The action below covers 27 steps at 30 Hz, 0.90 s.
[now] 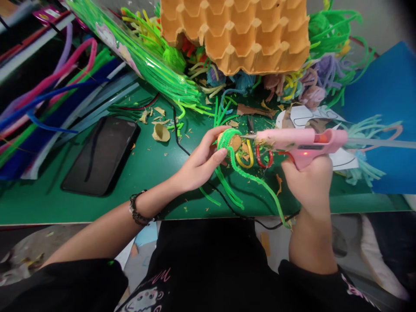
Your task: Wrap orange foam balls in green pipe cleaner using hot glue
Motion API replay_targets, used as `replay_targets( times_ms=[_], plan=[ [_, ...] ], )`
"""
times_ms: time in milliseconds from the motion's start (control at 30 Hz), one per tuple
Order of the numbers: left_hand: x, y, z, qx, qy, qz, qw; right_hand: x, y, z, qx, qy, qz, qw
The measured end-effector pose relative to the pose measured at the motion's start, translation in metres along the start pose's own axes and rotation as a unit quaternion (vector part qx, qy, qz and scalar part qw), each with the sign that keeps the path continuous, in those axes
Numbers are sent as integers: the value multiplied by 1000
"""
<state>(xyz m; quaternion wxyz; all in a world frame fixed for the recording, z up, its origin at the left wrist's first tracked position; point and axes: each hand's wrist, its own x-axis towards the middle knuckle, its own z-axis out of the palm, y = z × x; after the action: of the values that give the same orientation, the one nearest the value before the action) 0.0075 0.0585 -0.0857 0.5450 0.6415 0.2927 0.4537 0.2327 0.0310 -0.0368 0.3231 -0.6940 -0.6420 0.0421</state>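
Black cloth of the person's shirt [214, 264] was closest, below the bench [156, 160]. Over the bench, near its front edge, was one small brown round piece [235, 142] with fuzzy green stem [256, 178] wound around it. One long tail hung from it. The left hand [206, 158] pinched it by the green side, maybe so its bare brown part could face the tip. The right hand [308, 177] was wrapped around the handle of one pink glue gun [286, 138], apart from the left hand. Its tip was right by the piece; I cannot tell if they touched.

Behind were two handle loops, one yellow [249, 158] and one red [270, 161]. One brown cup [161, 132] and one phone [100, 156] lay to the left, maybe put there to leave working room. Farther back was one egg tray [256, 43], resting on fuzzy bundles too jumbled to count. One blue sheet [383, 104] was on the right.
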Motion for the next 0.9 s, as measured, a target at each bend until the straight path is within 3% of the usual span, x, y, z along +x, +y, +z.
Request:
replay_targets(
  times_ms=[367, 567, 733, 900],
  plan=[
    [0, -1, 1, -41, 9, -6, 999, -3, 5, 2, 11, 3, -21, 1000],
    [1, -3, -1, -62, -6, 0, 998, -5, 1, 3, 5, -1, 16, 1000],
    [1, -3, 0, -73, -6, -2, 997, -4, -1, 4, -11, 25, -11, 1000],
    [1, -3, 0, -91, -7, -6, 996, -3, 0, 2, -15, 7, -10, 1000]
  ],
)
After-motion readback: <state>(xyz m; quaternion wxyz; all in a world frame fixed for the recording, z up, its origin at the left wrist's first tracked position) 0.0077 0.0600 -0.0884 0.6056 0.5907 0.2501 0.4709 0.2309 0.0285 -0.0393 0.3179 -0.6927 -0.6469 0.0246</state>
